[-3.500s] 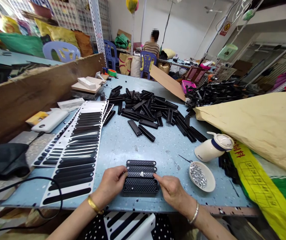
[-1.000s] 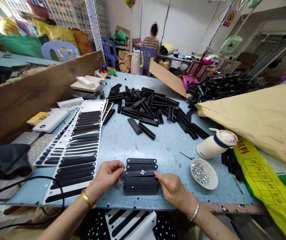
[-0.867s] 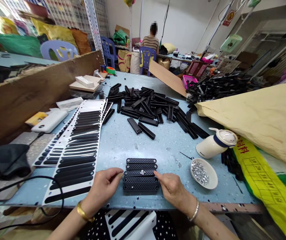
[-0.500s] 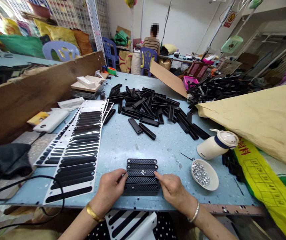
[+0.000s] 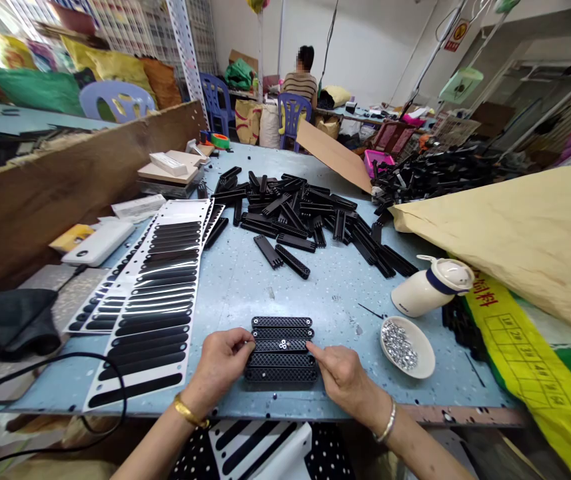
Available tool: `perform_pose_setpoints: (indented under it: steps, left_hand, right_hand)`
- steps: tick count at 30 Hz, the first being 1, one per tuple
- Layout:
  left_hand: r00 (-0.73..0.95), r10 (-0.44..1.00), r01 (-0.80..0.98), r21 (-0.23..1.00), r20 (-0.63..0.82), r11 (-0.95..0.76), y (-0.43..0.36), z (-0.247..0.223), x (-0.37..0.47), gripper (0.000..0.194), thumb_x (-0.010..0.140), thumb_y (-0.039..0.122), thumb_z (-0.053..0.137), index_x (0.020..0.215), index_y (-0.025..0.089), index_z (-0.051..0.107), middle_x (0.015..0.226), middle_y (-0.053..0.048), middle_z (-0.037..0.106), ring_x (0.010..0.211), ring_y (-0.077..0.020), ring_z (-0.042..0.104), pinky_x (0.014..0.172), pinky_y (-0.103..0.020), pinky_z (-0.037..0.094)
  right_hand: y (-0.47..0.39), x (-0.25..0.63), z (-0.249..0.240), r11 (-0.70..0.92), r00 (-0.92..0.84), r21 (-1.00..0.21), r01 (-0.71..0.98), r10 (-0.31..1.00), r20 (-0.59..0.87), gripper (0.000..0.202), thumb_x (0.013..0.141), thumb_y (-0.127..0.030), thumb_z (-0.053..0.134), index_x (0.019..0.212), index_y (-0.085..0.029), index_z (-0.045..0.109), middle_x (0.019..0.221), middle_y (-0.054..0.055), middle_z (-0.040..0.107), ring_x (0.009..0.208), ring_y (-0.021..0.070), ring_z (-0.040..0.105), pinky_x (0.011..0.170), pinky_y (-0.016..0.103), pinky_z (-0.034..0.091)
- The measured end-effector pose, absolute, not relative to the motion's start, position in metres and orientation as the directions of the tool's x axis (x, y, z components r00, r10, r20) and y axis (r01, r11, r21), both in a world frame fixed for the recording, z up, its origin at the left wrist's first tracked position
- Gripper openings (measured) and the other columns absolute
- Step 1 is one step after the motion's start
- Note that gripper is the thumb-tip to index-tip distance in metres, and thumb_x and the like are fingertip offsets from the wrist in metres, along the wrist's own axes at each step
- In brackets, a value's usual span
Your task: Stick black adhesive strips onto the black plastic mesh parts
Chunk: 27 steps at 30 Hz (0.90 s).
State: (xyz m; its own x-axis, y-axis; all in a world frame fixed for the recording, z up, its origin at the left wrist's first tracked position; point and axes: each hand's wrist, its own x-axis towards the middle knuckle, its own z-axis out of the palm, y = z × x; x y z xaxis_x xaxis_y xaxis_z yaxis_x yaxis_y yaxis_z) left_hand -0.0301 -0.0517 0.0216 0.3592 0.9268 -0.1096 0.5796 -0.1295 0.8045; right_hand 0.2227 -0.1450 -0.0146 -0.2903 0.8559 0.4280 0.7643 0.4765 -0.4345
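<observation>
Several black strips with a lattice surface [image 5: 281, 361] lie stacked side by side in a block near the table's front edge. My left hand [image 5: 222, 363] is closed at the left end of the middle strip, thumb and forefinger pinched together; anything between them is hidden. At that strip's right end, the forefinger of my right hand [image 5: 348, 377] touches it, with the other fingers curled in. A few small shiny metal pieces [image 5: 283, 345] rest on the middle strip. Round metal pieces also sit in end holes of the strips behind it.
A white bowl of small metal pieces [image 5: 430, 357] and a cream jug [image 5: 418, 295] stand at right. Black plastic parts [image 5: 292, 243] are heaped behind. Sheets of black strips [image 5: 138, 360] lie at left. A person [image 5: 301, 83] sits at the back.
The fingertips of my left hand have moved slightly up along the left end of the middle strip. My right hand stays at the right end. The view has shifted a little.
</observation>
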Motion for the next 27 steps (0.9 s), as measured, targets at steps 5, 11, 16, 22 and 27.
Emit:
perform_pose_setpoints:
  steps: [5,11,16,22,27]
  left_hand:
    - [0.399,0.909,0.519,0.847,-0.119,-0.117,-0.044,0.023,-0.032,0.026,0.08,0.032,0.05,0.071,0.016,0.069,0.059,-0.001,0.066,0.057,-0.0159,0.06,0.054,-0.023,0.045]
    - [0.456,0.886,0.514,0.788,0.084,-0.339,-0.056,0.022,-0.045,0.028,0.089,0.026,0.045,0.091,0.016,0.072,0.077,-0.004,0.073,0.069,-0.0163,0.067,0.065,-0.024,0.051]
    - [0.672,0.674,0.55,0.404,0.305,-0.731,-0.068,0.01,-0.056,0.042,0.087,0.007,0.035,0.114,0.012,0.066,0.065,-0.005,0.065,0.057,-0.0177,0.061,0.055,-0.028,0.049]
    - [0.721,0.625,0.546,0.311,0.299,-0.778,-0.065,0.008,-0.061,0.046,0.084,0.004,0.033,0.116,0.011,0.066,0.063,-0.005,0.064,0.056,-0.0197,0.061,0.054,-0.031,0.05]
    - [0.683,0.712,0.479,0.634,0.165,-0.607,-0.056,0.016,-0.066,0.043,0.088,0.009,0.036,0.115,0.015,0.068,0.08,-0.006,0.075,0.067,-0.0155,0.07,0.063,-0.024,0.054]
  right_hand:
    - [-0.145,0.223,-0.014,0.475,-0.292,-0.429,0.768,0.856,0.426,0.038,0.092,-0.002,0.037,0.122,-0.008,0.061,0.061,0.004,0.06,0.054,0.0163,0.053,0.054,0.029,0.039]
    - [-0.146,0.223,-0.015,0.471,-0.293,-0.422,0.775,0.859,0.419,0.038,0.092,-0.003,0.037,0.122,-0.007,0.061,0.061,0.004,0.061,0.054,0.0171,0.053,0.053,0.03,0.039]
    - [-0.146,0.224,-0.014,0.468,-0.301,-0.416,0.779,0.863,0.407,0.039,0.092,-0.003,0.036,0.123,-0.01,0.06,0.062,0.003,0.061,0.054,0.0163,0.053,0.053,0.029,0.039]
    - [-0.146,0.224,-0.014,0.471,-0.303,-0.411,0.78,0.86,0.411,0.039,0.093,-0.003,0.036,0.123,-0.01,0.059,0.062,0.003,0.061,0.054,0.0163,0.053,0.054,0.029,0.039]
    - [-0.145,0.224,-0.013,0.478,-0.304,-0.412,0.776,0.855,0.419,0.038,0.093,-0.003,0.037,0.122,-0.009,0.06,0.06,0.002,0.059,0.053,0.016,0.051,0.053,0.029,0.037]
